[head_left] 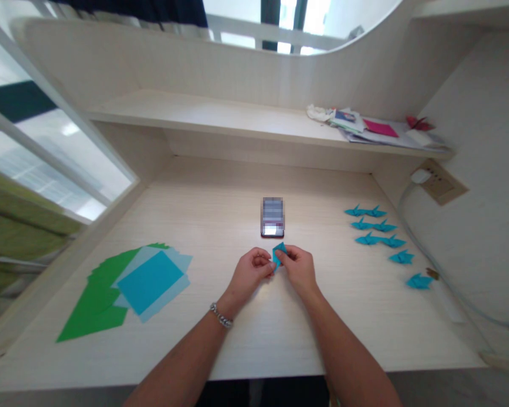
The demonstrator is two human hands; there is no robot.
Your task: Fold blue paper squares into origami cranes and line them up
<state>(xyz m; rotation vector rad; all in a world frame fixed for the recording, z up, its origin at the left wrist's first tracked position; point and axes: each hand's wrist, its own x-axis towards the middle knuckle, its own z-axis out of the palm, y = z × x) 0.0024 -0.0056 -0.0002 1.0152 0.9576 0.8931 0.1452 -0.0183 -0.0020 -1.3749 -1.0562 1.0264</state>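
Note:
A small, partly folded piece of blue paper is pinched between both hands just above the desk's middle. My left hand grips its left side with closed fingers; a metal bracelet sits on that wrist. My right hand pinches its right side, fingers closed. A phone lies flat on the desk just beyond the hands. Several finished blue folded paper figures lie in rows at the right.
A stack of blue square sheets over green sheets lies at the left. The pale wooden desk has a shelf above with papers. A wall socket with a white cable is at the right.

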